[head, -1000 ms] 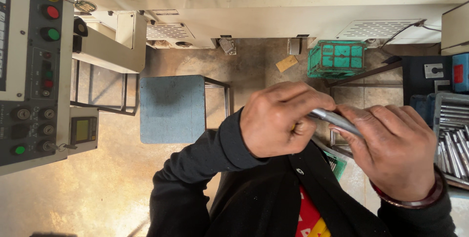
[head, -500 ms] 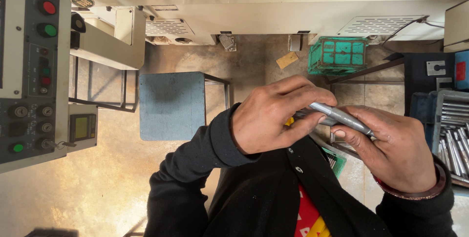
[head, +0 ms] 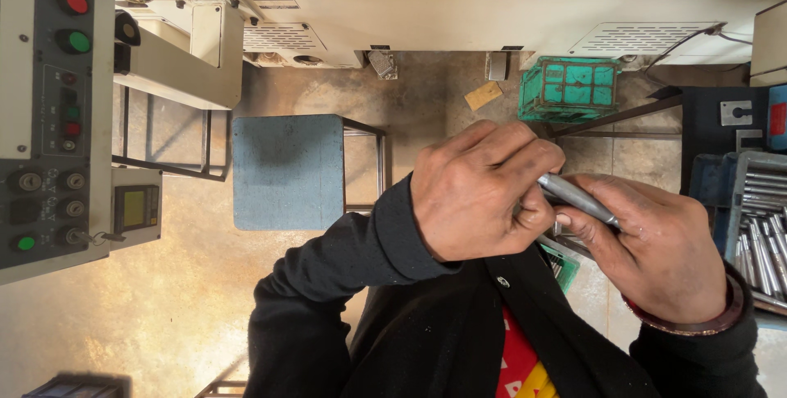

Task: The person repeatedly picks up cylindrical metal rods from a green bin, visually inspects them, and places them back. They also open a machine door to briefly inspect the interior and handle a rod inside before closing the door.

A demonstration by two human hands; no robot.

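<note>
A short grey metal rod (head: 578, 198) lies between both of my hands, close to my chest. My left hand (head: 479, 189) curls over its left end, fingers closed around it. My right hand (head: 656, 246) grips the rod's right part from below, thumb on top, with a dark bangle on the wrist. Only the rod's middle shows; both ends are hidden by fingers. My black sleeves and jacket fill the lower frame.
A control panel (head: 49, 111) with red and green buttons stands at the left. A blue-topped stool (head: 287, 170) sits on the floor ahead. A green crate (head: 570, 89) is by the machine base. A tray of several metal rods (head: 762, 230) is at the right.
Both hands have drifted slightly right and down with the rod. My left hand's fingers have curled tighter over the rod's end, covering more of it.
</note>
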